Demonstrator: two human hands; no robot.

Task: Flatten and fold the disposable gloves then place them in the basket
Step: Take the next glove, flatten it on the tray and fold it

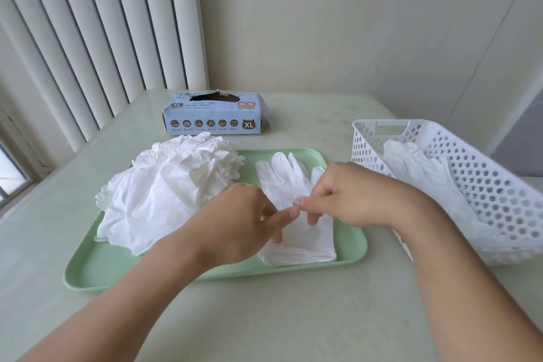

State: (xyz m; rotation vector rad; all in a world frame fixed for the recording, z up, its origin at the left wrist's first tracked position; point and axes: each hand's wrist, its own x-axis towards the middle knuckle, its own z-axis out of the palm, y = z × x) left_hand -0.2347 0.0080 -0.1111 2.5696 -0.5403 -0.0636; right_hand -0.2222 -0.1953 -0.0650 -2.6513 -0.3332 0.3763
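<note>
Our left hand (241,220) and right hand (346,194) rest, fingers curled, on the flat glove (293,185) on the tray (349,241); actual grip unclear.

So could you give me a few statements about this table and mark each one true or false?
1. The tray is green. True.
2. The basket is empty. False: white gloves lie in it.
3. A flat glove lies on the tray under both hands, left hand and right hand. True.
4. The glove box stands in the basket. False: it stands on the table behind the tray.
5. The glove pile is on the tray's left. True.
</note>
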